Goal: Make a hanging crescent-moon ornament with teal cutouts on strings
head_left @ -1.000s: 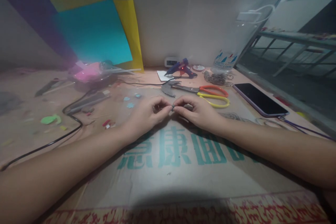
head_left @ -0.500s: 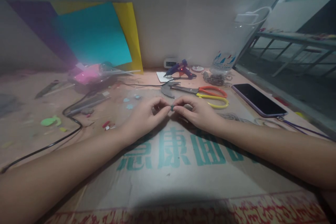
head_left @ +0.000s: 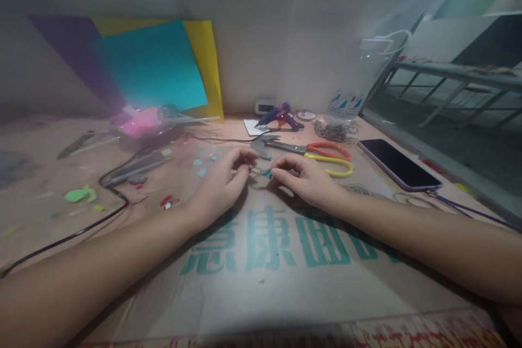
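Between my hands, just above the printed cardboard, is a small teal piece (head_left: 266, 173), too small to name. The finger and thumb of my right hand (head_left: 305, 178) pinch its right end. A thin pale strand (head_left: 255, 171) runs from the piece toward my left hand (head_left: 226, 182). That hand's fingers are curled, with thumb and forefinger near each other at the strand; what they grip is hard to make out. Scissors (head_left: 305, 149) with one red and one yellow handle lie just behind my right hand. Small light-blue scraps (head_left: 198, 163) lie beyond my left wrist.
A purple glue gun (head_left: 281, 117) with a lit red light stands at the back by a small white clock (head_left: 265, 106). A phone (head_left: 397, 163) and a clear plastic cup (head_left: 346, 92) are at right. A black cable (head_left: 81, 232) crosses the left side. Colored sheets (head_left: 155, 65) lean on the wall.
My hands have drawn slightly apart; the left fingers have moved left off the teal piece. More of the piece and the strand now show. The view has tilted up a little.
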`<state>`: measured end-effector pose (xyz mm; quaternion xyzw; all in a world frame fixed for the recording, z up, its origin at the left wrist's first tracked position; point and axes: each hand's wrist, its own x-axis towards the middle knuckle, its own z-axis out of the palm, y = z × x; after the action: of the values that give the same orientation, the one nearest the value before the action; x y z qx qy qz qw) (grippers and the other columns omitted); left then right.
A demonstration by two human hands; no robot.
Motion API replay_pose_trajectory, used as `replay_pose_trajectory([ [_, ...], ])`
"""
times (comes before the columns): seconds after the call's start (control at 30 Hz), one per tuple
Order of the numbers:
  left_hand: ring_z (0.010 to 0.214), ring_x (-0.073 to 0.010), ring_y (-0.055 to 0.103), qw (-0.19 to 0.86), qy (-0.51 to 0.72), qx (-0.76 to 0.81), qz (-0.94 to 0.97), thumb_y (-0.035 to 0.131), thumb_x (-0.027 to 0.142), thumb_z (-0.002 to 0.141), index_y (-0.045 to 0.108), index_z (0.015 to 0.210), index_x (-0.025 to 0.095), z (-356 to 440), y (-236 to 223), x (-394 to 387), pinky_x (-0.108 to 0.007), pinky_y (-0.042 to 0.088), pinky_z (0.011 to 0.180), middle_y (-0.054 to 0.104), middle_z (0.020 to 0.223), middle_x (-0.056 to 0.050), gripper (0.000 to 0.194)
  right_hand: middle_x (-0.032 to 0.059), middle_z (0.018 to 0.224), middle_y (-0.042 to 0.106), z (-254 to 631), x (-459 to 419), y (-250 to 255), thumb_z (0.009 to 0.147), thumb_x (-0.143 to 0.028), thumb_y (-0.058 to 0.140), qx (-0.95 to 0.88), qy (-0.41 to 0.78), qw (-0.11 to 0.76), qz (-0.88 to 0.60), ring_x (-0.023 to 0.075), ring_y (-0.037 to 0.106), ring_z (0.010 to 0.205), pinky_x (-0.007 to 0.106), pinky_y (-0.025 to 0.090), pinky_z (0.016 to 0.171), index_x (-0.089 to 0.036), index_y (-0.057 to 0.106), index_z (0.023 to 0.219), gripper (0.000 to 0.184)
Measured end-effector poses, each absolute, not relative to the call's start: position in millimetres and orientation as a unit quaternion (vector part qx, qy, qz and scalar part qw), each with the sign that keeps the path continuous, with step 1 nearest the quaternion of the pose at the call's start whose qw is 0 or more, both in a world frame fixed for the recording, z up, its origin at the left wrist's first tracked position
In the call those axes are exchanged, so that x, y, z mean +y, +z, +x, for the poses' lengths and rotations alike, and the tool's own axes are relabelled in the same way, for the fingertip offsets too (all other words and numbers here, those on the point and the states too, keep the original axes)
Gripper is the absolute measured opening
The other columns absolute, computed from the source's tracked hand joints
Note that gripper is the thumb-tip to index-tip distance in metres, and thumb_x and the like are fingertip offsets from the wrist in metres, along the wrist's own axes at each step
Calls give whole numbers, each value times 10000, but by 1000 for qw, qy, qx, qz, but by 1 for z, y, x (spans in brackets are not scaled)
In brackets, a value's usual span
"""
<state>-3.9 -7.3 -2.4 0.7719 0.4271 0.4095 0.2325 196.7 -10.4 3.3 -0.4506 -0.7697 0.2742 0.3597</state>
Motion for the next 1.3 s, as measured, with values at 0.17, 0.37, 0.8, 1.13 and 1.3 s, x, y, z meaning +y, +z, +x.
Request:
replay_pose_trajectory([
  [0.17, 814, -159, 594, 233, 390, 439, 775, 435, 119, 832, 587, 910, 177, -4, -1, -7, -263, 464, 744, 642, 859, -8, 181, 26, 786, 674, 197, -10, 1, 855, -293, 569, -776, 268, 342, -456, 155, 596, 718, 259, 452, 652, -166, 632, 854, 142],
  [0.37, 894, -170, 584, 213, 396, 430, 783, 441, 159, 882, 582, 918, 183, -5, -6, -4, -290, 454, 837, 633, 917, -17, 148, 23, 783, 669, 196, -9, 0, 860, -288, 562, -776, 275, 349, -448, 150, 590, 705, 253, 446, 646, -168, 626, 852, 137],
  [0.8, 748, -127, 537, 263, 430, 410, 760, 389, 265, 974, 532, 1022, 201, -6, -10, -3, -249, 428, 708, 544, 801, 19, 164, 16, 770, 655, 197, -9, 1, 861, -268, 549, -784, 271, 339, -443, 153, 578, 715, 263, 432, 662, -174, 619, 821, 124],
  [1.13, 953, -177, 609, 228, 392, 401, 796, 497, 214, 889, 599, 1121, 183, -1, -3, -7, -303, 471, 853, 663, 1098, -58, 255, 10, 785, 644, 199, -10, 1, 879, -271, 540, -774, 267, 389, -424, 138, 584, 708, 246, 445, 649, -167, 608, 863, 125],
  [1.3, 771, -166, 658, 294, 347, 411, 790, 499, 400, 914, 653, 1056, 181, -1, -2, -9, -265, 496, 689, 719, 906, -37, 303, 2, 777, 636, 199, -12, 4, 890, -261, 537, -773, 250, 413, -412, 125, 586, 707, 234, 444, 655, -165, 596, 867, 115],
])
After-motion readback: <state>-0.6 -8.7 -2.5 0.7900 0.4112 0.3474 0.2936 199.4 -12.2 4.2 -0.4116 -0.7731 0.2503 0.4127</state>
